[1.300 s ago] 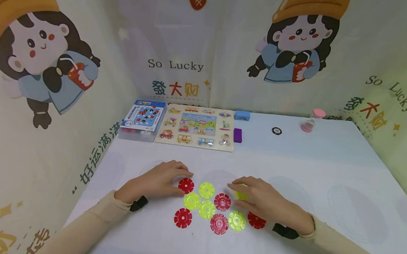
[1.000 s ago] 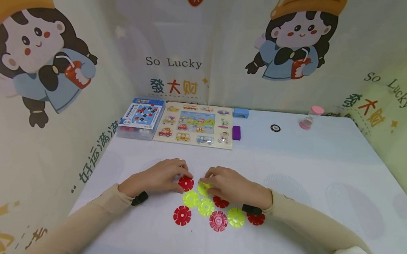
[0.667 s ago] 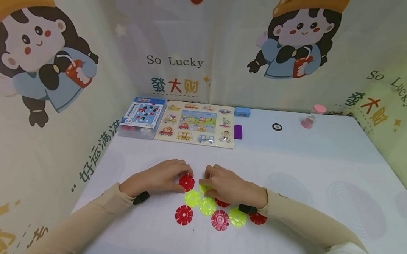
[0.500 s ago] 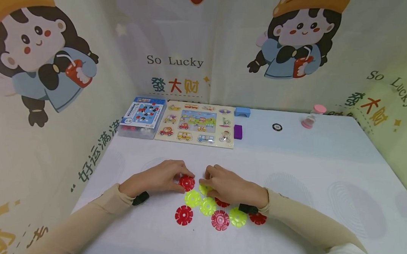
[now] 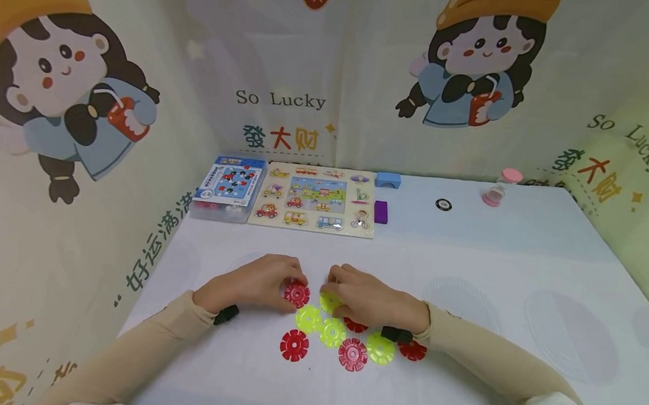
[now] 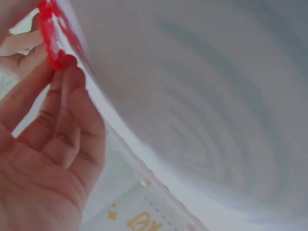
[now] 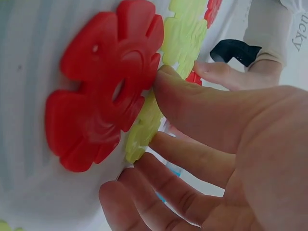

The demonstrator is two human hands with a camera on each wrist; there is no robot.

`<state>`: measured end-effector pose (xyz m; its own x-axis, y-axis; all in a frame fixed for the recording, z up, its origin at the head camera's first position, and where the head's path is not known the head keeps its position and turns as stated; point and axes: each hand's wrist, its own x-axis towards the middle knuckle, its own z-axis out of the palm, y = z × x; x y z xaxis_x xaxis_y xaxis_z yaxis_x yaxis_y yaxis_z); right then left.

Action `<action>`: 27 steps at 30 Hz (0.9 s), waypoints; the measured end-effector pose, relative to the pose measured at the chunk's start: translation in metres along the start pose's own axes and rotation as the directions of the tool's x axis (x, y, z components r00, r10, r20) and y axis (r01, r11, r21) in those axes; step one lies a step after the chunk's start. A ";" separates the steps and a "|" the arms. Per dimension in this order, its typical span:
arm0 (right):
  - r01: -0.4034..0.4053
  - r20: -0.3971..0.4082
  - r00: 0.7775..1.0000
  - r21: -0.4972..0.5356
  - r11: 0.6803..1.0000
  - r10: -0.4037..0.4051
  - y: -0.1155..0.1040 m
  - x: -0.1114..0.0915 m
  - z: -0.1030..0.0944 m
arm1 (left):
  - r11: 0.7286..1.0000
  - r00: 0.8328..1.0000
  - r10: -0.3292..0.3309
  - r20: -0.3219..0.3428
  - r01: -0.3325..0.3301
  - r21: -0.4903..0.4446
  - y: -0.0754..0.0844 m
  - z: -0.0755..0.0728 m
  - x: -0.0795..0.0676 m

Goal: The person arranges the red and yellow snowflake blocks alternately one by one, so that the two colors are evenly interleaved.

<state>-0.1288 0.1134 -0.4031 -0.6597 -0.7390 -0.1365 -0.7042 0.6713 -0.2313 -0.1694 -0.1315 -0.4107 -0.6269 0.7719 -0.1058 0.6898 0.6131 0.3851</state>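
Note:
My left hand (image 5: 260,284) pinches a red slotted plastic building disc (image 5: 297,294) by its edge, thumb near, fingers far. Seen from the left wrist, that red disc (image 6: 48,31) sits at the fingertips. To its right, my right hand (image 5: 367,297) has thumb and forefinger on opposite edges of a yellow building disc (image 5: 327,300), partly covered by the hand. The right wrist view shows this yellow disc (image 7: 144,127) between them, beyond a large red disc (image 7: 103,89) lying nearer the camera. More yellow discs (image 5: 332,332) and red discs (image 5: 294,346) lie flat nearer the person.
Along the back stand a clear-sided box with a blue label (image 5: 230,185), a wooden picture puzzle (image 5: 316,197), a blue arch block (image 5: 388,180) and a purple block (image 5: 381,212). Farther right are a black round chip (image 5: 443,204) and a pink sand timer (image 5: 495,195).
My right hand has moved left from above the right-hand discs to the yellow disc near the middle, then stayed there. My left hand has come in around the red disc.

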 end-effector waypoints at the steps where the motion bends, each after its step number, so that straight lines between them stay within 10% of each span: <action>1: -0.007 0.003 1.000 -0.002 1.000 0.007 0.000 0.000 0.000 | 0.999 1.000 0.008 -0.010 -0.008 0.032 -0.001 0.001 0.000; 8: 0.007 0.009 1.000 -0.051 0.999 -0.007 0.000 -0.003 0.004 | 0.991 0.987 -0.100 -0.125 0.110 0.081 -0.038 -0.016 -0.008; 15: 0.056 -0.021 0.998 -0.129 0.990 -0.059 -0.004 -0.003 0.003 | 0.942 0.923 -0.334 -0.193 0.334 -0.036 -0.100 -0.037 -0.025; 27: 0.090 -0.037 0.995 -0.110 0.990 -0.095 0.004 -0.001 0.002 | 0.941 0.922 -0.334 -0.194 0.337 -0.019 -0.114 -0.036 -0.024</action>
<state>-0.1300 0.1165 -0.4056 -0.5991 -0.7969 -0.0779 -0.7856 0.6038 -0.1354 -0.2461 -0.2257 -0.4191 -0.8789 0.4746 -0.0482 0.4315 0.8340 0.3440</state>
